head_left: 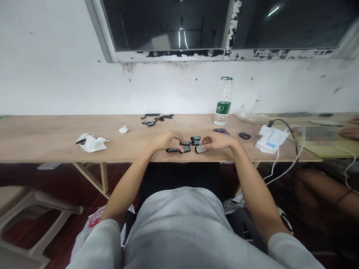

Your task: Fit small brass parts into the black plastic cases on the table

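Note:
Several small black rectangular pieces with grey-green faces lie near the table's front edge, between and under my hands. My left hand [171,140] is curled, its thumb and fingertips gripping the edges of one such piece [185,149]; another piece [172,150] is partly hidden below it. My right hand [213,141] has its fingers closed on a piece with a yellow mark [200,149] at its left end. Just behind that hand is a further pair of dark pieces [196,138], close together. What the pieces are exactly is too small to tell.
Behind lies a cluster of dark pieces [159,118] with small pale bits. A water bottle [223,108], a phone-like slab [221,131], a black case [245,135] and a white power strip with cables [270,139] stand right. Crumpled tissues [94,144] lie left. Another person's hand [350,130] is far right.

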Tool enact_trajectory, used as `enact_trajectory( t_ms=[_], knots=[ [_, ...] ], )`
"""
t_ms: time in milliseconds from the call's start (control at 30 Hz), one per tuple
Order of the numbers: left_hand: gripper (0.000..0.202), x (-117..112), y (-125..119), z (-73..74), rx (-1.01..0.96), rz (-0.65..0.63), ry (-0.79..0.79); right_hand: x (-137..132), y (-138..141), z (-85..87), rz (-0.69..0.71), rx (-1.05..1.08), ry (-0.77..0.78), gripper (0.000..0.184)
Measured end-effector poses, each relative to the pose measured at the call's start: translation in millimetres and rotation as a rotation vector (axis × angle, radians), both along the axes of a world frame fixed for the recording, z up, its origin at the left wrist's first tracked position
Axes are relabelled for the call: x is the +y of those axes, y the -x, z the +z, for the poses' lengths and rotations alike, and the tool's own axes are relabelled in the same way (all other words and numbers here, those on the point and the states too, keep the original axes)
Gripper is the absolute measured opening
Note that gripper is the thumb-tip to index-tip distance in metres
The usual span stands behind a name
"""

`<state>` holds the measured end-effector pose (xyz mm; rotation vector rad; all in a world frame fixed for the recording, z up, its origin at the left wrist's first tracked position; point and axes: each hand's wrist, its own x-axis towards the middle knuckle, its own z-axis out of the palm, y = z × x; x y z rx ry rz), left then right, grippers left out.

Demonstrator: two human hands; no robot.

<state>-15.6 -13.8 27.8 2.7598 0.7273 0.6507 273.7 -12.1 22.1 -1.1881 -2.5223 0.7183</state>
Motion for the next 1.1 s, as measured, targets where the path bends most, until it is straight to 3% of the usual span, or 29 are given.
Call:
enact_trajectory(
  t_ms=[133,300,633,1100],
  knots=[
    [0.023,-4.8,-14.0,-5.5,-0.047,-0.055,-0.165,-10.6,7.2,7.4,-0.037,0.108,-0.052,0.023],
    [0.015,-3.0,-15.6,-9.6,-0.128,-0.003,-0.319,-19.0,23.1,11.2,-0.039,0.311,-0.086,0.023],
    [0.021,-4.4,-8.3,-5.6,-0.112,-0.002,-0.325,-22.2,30.8,12.2,-0.054,0.424,-0.114,0.026],
    [0.024,-7.6,-10.5,-6.0,-0.13,-0.028,-0.465,-28.3,31.0,17.4,0.012,0.484,-0.075,0.027]
  ],
)
